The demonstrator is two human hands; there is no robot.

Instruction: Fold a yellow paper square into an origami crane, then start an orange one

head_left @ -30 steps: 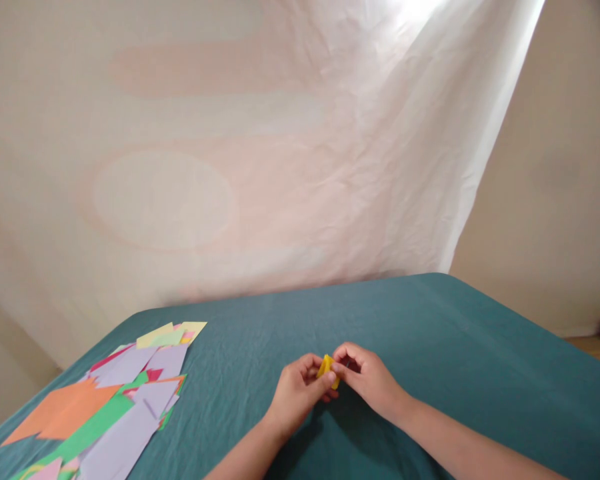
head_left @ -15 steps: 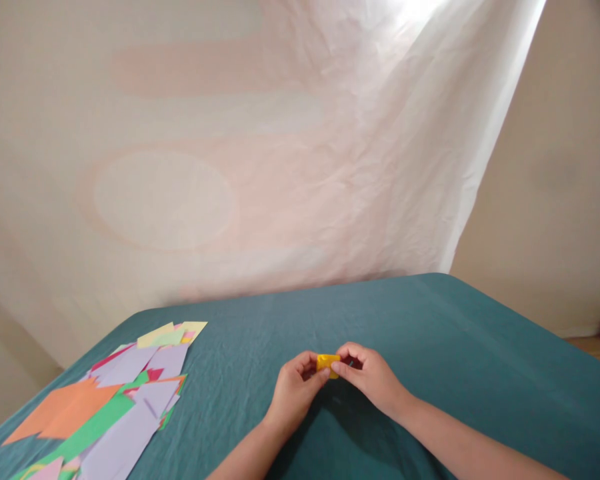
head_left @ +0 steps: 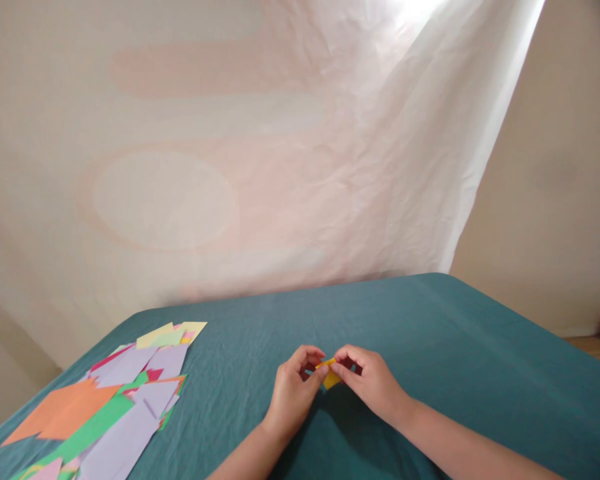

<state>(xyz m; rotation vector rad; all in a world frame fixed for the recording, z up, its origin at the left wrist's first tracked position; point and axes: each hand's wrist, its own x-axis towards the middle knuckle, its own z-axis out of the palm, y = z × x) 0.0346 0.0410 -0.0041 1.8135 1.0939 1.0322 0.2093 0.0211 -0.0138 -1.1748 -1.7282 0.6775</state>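
A small folded piece of yellow paper [head_left: 331, 377] is held just above the teal tablecloth [head_left: 430, 347], a little in front of me. My left hand [head_left: 295, 393] pinches its left side between thumb and fingers. My right hand [head_left: 370, 380] pinches its right side, fingers curled over the top. The two hands meet at the paper, which is mostly hidden by the fingertips.
A loose pile of coloured paper sheets [head_left: 115, 407] in orange, green, lilac, pink and pale yellow lies at the left of the table. A creased white sheet [head_left: 260, 167] hangs behind the table. A beige wall [head_left: 555, 200] stands to the right.
The yellow paper has been turned between my fingers and now tilts down to the right. My left fingers have lifted slightly; both hands stay in the same spot.
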